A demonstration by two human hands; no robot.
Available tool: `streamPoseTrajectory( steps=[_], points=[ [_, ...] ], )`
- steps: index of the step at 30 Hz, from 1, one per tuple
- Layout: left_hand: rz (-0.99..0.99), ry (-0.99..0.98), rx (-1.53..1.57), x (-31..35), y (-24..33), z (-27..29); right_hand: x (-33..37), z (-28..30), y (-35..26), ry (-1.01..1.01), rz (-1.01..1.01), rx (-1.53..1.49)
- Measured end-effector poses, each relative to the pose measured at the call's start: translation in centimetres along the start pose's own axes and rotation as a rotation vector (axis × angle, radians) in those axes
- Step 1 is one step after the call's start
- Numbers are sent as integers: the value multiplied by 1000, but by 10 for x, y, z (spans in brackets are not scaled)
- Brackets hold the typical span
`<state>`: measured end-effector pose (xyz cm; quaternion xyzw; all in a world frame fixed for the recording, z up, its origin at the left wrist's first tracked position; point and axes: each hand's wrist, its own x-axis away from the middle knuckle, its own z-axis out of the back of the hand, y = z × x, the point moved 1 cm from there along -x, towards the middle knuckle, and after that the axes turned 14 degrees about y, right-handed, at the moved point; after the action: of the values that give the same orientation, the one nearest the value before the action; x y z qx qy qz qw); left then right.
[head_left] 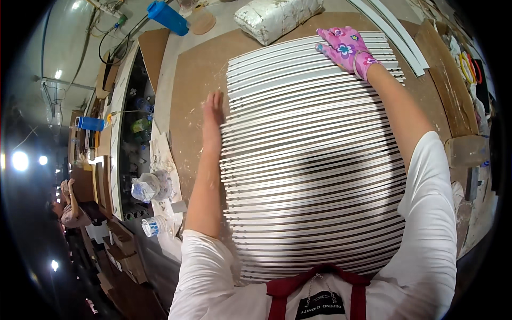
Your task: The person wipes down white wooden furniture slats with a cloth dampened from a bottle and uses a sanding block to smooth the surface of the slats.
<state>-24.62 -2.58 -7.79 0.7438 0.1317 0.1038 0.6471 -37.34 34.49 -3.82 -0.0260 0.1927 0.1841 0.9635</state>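
Note:
Many white slats (314,154) lie side by side in a broad row in front of me, with dark gaps between them. My left hand (213,114) is bare and slightly blurred. It stands along the left ends of the slats, its fingers stretched away from me and nothing seen in it. In a pink flowered glove, my right hand (346,50) rests on the slats near the far right corner. Its fingers point left, spread and holding nothing; the fingertips lie over the farthest slats.
A brown board (186,96) lies under the slats. Beyond them sits a white wrapped bundle (277,16), with a blue bottle (168,18) farther left. Long white strips (397,34) lie at the far right. Plaster-smeared tubs (146,186) stand left. Another person (72,208) is at far left.

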Motion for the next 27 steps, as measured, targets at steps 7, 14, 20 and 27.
streamPoseTrajectory(
  steps=[7,14,20,27],
  points=[
    [-347,92,-541,-41,51,-87,1,2,14,-40,-72,-13],
    [-764,-305,-921,-201,67,-172,0,11,2,-6,-97,-101],
    [-648,-250,-1109,-204,50,-185,-1,8,5,-31,-52,-154],
    [-463,-269,-1439,-139,75,-237,0,12,3,-57,-94,-68]
  ],
)
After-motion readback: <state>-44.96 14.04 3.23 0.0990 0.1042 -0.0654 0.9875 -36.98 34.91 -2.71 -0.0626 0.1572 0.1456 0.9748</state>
